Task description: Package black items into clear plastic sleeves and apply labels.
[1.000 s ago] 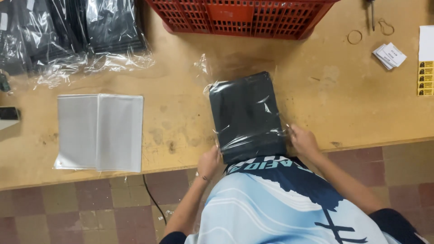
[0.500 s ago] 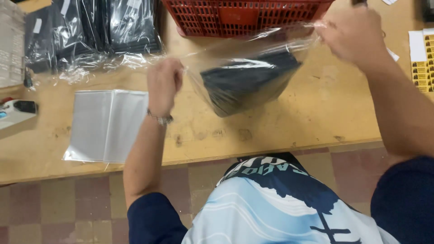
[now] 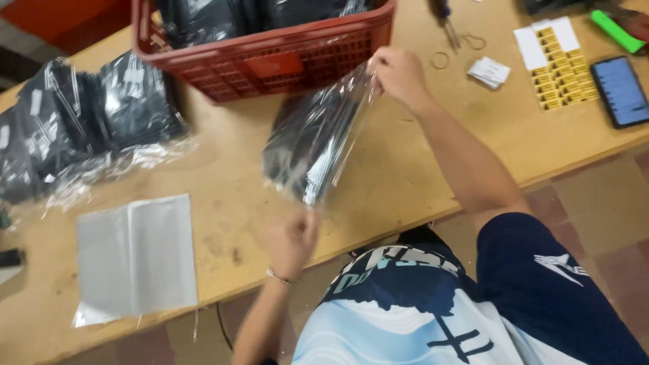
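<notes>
Right grip: right hand (image 3: pixel 400 76) pinches top edge of the clear plastic bag (image 3: pixel 318 138), fingers closed on the film, up by the front wall of the red crate (image 3: pixel 270 57).
Left grip: left hand (image 3: pixel 292 240) clenched on the bag's bottom corner, near the table edge; blurred, so exact finger hold hard to tell.
Bag position: held off the table (image 3: pixel 378 182) between both hands, stretched on a slant, upper end far right, lower end near the body.
Bag content: dark folded garment (image 3: pixel 304 135) inside, appears fully within the film.
Thing vs grip: garment sits between the two hands, closer to the upper right hand; both hands touch film only, not the cloth itself as far as I can see.
Done so far (judgement): garment looks already bagged; bag lifted clear of the table.
Left to do (judgement): opening not visibly sealed or folded over; bag not yet put with the others.
Bagged pile: finished packed dark garments (image 3: pixel 88 122) lie at far left on the table, more inside the crate.
Empty bags: flat stack of clear bags (image 3: pixel 135 253) on the table left of the left hand, well apart from it.
Right side clutter: sheet of yellow stickers (image 3: pixel 558 64), phone (image 3: pixel 618 91), small card stack (image 3: pixel 490 72), rubber band (image 3: pixel 440 60), scissors (image 3: pixel 449 23); all untouched.
</notes>
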